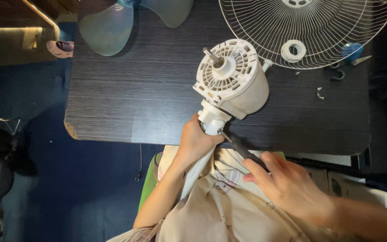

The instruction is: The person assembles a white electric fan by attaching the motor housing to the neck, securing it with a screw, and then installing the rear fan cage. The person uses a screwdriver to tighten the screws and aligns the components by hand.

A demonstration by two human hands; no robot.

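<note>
Our left hand (196, 141) is clamped around the neck below the fan motor housing (231, 78); our right hand (287, 183) grips a screwdriver (242, 150) there. The housing looks top-heavy, rigid plastic, so the neck seems the best hold.

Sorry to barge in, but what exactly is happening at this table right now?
A person is working on a taken-apart fan. The left hand grips the neck under the white motor housing, which leans over the edge of the dark table. The right hand holds a screwdriver with its tip at the neck joint. The wire guard, the translucent blades and a few small loose parts lie on the table.
</note>
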